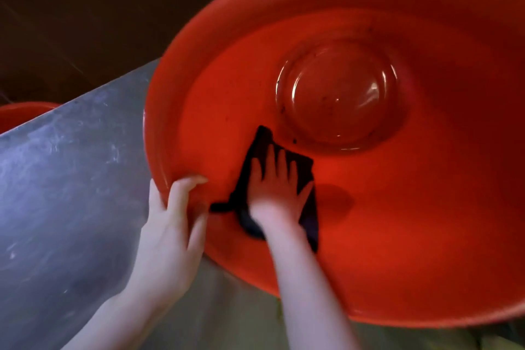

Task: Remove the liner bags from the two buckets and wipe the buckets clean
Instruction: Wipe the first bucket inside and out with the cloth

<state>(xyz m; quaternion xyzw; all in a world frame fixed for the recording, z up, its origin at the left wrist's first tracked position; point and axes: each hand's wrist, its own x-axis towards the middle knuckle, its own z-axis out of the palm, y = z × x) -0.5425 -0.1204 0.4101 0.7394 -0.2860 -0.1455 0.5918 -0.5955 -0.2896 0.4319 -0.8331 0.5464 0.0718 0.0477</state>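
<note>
Wiping goes best with the red bucket (pixel 426 207) held tilted by the left hand (pixel 173 216) gripping its rim, while the right hand (pixel 277 193), fingers (pixel 279 159) spread flat, presses the dark cloth (pixel 302 167) up toward the specks (pixel 294 140)

Second bucket (pixel 20 116) mostly out of sight

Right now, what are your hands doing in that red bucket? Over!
Left grip holds bucket rim. Right grip flat, pressing dark cloth on inner wall. No liner inside; dark specks near base. Nothing blocking.
</note>
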